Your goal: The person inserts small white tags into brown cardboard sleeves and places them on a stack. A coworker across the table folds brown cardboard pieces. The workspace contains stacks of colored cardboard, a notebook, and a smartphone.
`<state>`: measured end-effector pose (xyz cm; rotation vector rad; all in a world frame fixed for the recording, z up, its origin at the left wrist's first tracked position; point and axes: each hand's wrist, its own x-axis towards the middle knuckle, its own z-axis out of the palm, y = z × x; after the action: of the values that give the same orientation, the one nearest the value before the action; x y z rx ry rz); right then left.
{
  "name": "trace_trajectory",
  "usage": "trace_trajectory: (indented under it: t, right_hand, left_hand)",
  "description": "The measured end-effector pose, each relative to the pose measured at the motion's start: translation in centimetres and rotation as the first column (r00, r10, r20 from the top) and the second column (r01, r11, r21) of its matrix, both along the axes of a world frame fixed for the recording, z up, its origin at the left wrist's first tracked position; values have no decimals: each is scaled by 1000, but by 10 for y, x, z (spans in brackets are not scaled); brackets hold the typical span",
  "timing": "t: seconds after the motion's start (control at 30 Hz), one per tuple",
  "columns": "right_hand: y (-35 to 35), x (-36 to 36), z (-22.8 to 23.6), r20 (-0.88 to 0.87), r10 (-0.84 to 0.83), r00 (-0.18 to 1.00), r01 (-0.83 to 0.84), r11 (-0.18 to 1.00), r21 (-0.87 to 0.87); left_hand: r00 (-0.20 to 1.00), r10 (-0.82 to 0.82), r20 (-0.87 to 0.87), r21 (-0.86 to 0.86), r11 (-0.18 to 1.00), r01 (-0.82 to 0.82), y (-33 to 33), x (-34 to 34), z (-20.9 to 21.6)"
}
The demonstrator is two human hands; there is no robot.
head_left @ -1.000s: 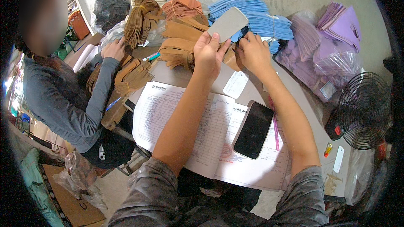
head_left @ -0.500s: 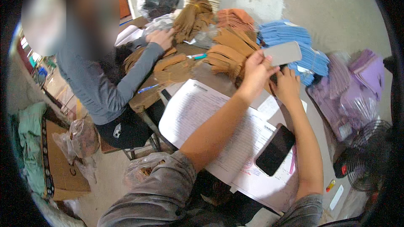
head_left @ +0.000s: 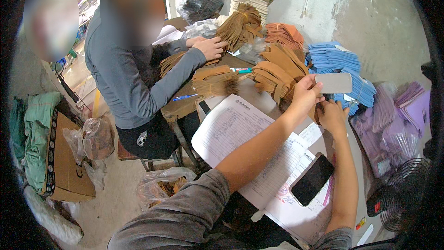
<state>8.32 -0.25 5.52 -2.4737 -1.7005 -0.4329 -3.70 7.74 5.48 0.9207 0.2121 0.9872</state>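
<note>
My left hand (head_left: 305, 96) is closed on a flat, pale grey piece with rounded corners (head_left: 335, 84), lifted above the table beside the blue stack. Its thumb and fingers pinch the left end. My right hand (head_left: 334, 118) is just below, its fingers bent and closed at the edge of the brown fabric pieces (head_left: 273, 78); its fingertips are partly hidden. Under my forearms lie printed sheets with handwriting (head_left: 236, 132). A dark-screened phone (head_left: 312, 181) rests on the sheets, next to my right forearm.
Stacked blue pieces (head_left: 330, 58), bagged purple pieces (head_left: 386, 111) and an orange bundle (head_left: 283, 35) line the wall side. A black fan (head_left: 402, 192) stands at right. At left, a co-worker's hands (head_left: 210, 48) touch a brown bundle. A cardboard box (head_left: 69, 162) sits on the floor.
My view has shifted, so the scene sits farther right and lower. The grey piece is still in my left hand, turned more level. The co-worker's second hand now shows by the brown bundle.
</note>
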Motion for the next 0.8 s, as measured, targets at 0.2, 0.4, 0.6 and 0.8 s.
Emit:
trace_trajectory:
  t: [0.2, 0.4, 0.6, 0.8]
  right_hand:
    - [4, 2, -4, -173, 63, 983, -42, 991, 127]
    - [5, 33, 12, -323, 339, 883, -196, 894, 403]
    - [-5, 50, 50, -273, 538, 798, -216, 677, 703]
    - [-24, 52, 83, -475, 511, 717, -68, 729, 681]
  left_hand:
    - [999, -30, 23, 5, 1000, 30, 2, 2, -2]
    - [996, -52, 69, 14, 999, 51, 3, 2, -3]
    - [1000, -18, 23, -21, 1000, 18, 1, 4, -2]
    - [999, -34, -10, 48, 998, 35, 1, 2, -4]
